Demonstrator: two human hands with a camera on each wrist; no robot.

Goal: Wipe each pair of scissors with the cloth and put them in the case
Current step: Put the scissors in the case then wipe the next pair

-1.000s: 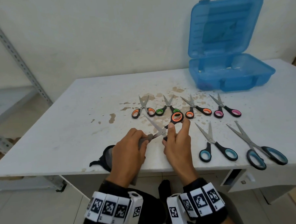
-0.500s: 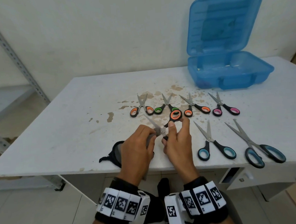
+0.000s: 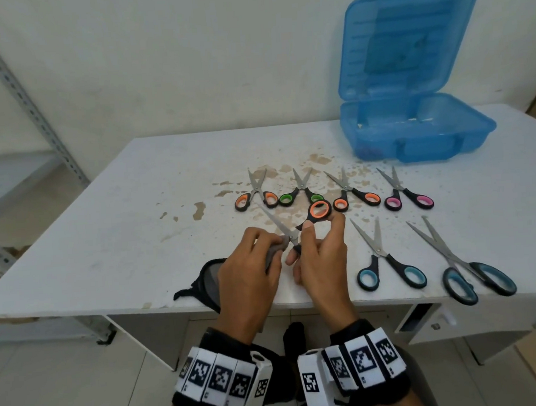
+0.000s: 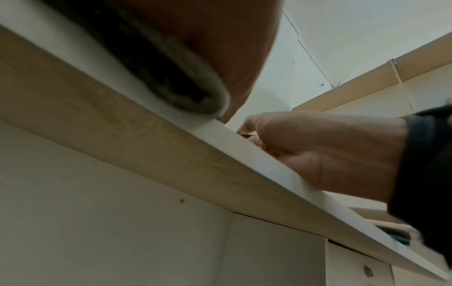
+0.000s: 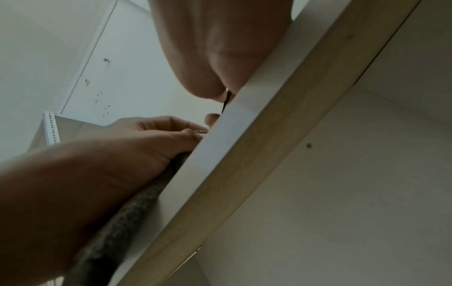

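White wall and a stained white table point(image 3: 112, 211) fill my view, with an open translucent blue plastic case point(image 3: 412, 133) at the far right corner. My right hand point(image 3: 322, 262) pinches the black-and-orange-handled scissors point(image 3: 305, 222) by their handles, one orange ring raised above the fingers. My left hand point(image 3: 248, 275) pinches a fold of grey cloth point(image 3: 274, 252) around a blade just by the pivot. That blade's long axis runs away from me and to the left, its tip pointing at the far row of small scissors, so I judge the wiping stroke must slide the cloth outward along that line. Six other pairs lie on the table. The case lies well apart, far right, nearer my right hand, which already has the handles.
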